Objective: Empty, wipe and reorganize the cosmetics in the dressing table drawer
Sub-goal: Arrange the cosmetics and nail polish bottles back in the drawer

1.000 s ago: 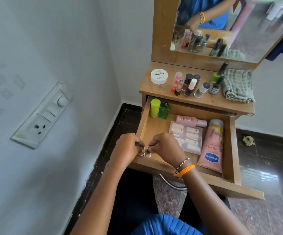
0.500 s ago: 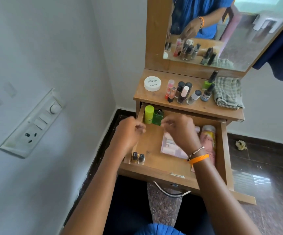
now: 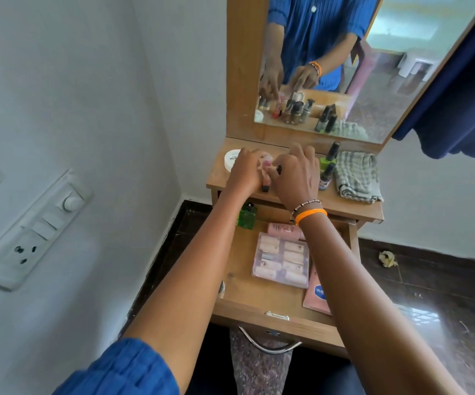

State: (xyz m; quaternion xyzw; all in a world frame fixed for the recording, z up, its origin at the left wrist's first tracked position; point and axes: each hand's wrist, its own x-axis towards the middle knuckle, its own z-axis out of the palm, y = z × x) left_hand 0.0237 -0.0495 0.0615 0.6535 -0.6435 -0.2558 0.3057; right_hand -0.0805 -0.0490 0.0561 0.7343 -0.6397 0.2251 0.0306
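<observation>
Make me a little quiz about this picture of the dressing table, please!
1. True or false: the drawer is open.
2. Which lies to the right of the bottles on the tabletop? A) checked cloth B) comb C) book
3. Fill in: the small square bottle at the back of the drawer is ____.

Key:
1. True.
2. A.
3. Green.
</observation>
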